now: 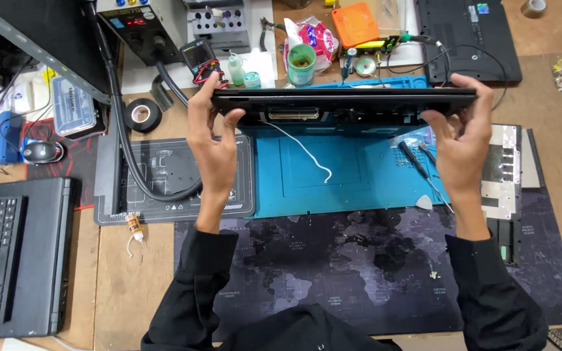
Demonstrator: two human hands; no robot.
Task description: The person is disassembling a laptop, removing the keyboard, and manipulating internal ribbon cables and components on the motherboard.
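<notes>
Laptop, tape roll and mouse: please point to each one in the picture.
Laptop [343, 99], head view, on its black edge between the hands.
Tape roll [142, 115], head view, on its black ring.
Mouse [41, 152], head view, on its grey top.

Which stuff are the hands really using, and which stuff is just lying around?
In use:
- black laptop, held up by left hand and right hand
- blue mat under it

Lying about:
- tape roll
- mouse
- green cup
- screwdrivers
- glue bottle
</notes>
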